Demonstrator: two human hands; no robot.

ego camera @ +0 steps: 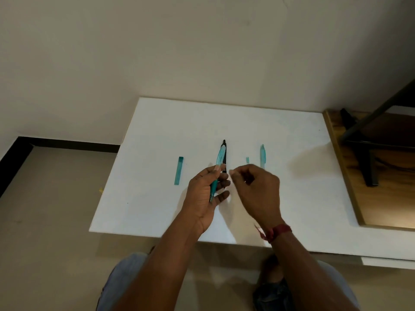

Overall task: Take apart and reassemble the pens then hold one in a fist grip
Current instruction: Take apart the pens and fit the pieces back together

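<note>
Over the middle of the white surface point(157, 131), the left grip point(205, 194) holds a translucent teal pen point(219, 158), thumb and fingers curled round its lower half. The pen tilts slightly, its upper end pointing away from the person and its tip showing below the palm. A black pen point(224, 151) lies close along the teal one's right side; whether it rests on the surface or is also held I cannot tell.

The right grip point(258, 189) hovers just beside the left, back of the hand upward, fingers bent and thumb and forefinger drawn together near the teal pen. It is blurred, so I cannot tell whether it pinches something small or nothing at all. A red thread band point(277, 231) circles that wrist.

Three more teal pieces lie on the surface. A cap point(179, 170) rests to the left, well apart from the hands. A short teal piece point(247, 160) sits just beyond the right grip, and a second teal pen point(263, 154) lies near it on the right, its lower end hidden behind the knuckles.

At the right edge stands a wooden board point(341, 167) with a black metal frame point(368, 140) on it. Beige floor point(56, 209) shows on the left.
</note>
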